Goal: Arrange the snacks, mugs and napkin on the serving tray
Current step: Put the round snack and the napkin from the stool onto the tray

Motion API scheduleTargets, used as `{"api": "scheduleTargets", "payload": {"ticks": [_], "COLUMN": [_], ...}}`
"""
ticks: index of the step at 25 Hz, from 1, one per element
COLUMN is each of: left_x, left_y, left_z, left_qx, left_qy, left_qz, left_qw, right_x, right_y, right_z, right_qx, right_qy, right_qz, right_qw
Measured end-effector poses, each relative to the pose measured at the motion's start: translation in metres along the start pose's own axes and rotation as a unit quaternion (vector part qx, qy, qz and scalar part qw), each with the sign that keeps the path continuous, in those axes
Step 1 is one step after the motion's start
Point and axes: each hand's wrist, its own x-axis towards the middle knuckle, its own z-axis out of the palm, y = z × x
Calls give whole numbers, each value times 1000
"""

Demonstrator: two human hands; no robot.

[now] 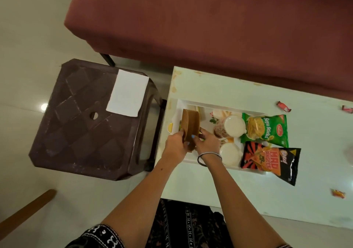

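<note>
A white serving tray (215,104) lies on the white table (238,87). Two brown round dishes (191,127) stand on edge over the tray's left end. My left hand (175,145) grips them from the left, and my right hand (207,139) holds their right side. Two mugs with white lids sit in the tray, a floral one (234,126) and one nearer me (230,153). A green Soya Sticks packet (265,130) and a black-orange Mad Angles packet (271,161) lie at the tray's right end. A white napkin (127,93) rests on the brown stool (82,121).
Three small wrapped candies lie on the table at right, one (283,106) beyond the tray, one (346,109) at the frame edge, one (338,193) near the front. A maroon sofa (210,22) runs behind the table. A wooden stick (28,209) crosses the floor at lower left.
</note>
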Motion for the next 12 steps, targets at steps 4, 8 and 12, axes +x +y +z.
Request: {"api": "scheduleTargets", "payload": {"ticks": [4, 8, 12], "left_x": [15, 24, 27], "left_y": [-11, -19, -19], "left_z": [18, 30, 34], "left_qx": [12, 4, -19], "left_qy": [11, 25, 8], "left_qz": [1, -14, -38], "left_qw": [1000, 1000, 999], "right_x": [17, 26, 31], "right_y": [18, 27, 32], "right_z": [7, 15, 19], "right_qx": [-18, -26, -16], "right_qy": [-23, -26, -28], "right_qz": [-9, -12, 2], "right_qw": [1000, 999, 999]}}
